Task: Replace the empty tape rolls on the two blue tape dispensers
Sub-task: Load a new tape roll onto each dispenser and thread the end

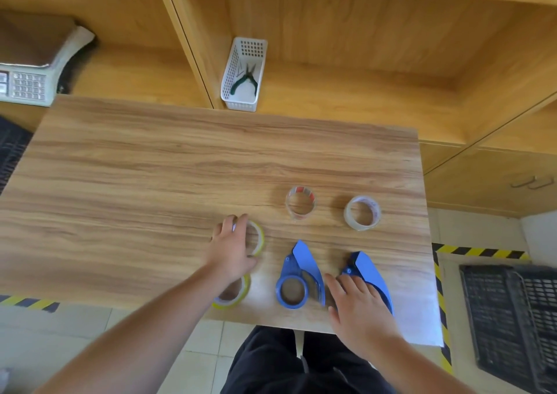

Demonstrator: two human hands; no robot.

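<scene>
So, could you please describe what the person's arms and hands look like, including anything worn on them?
Both forearms are bare, with no sleeves in view. The left hand and the right hand wear no gloves, and no watch, ring or bracelet shows. The fingernails are short. Dark trousers show below the table edge.

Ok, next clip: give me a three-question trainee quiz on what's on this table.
1. True or false: both hands are touching something on the table.
2. How many blue tape dispensers are in view?
3. What lies in the white basket? A) scissors B) pliers C) tape

Key:
1. True: the left hand is on a yellowish tape roll, the right hand on the right dispenser.
2. Two; the left dispenser is untouched.
3. B, pliers.
</scene>
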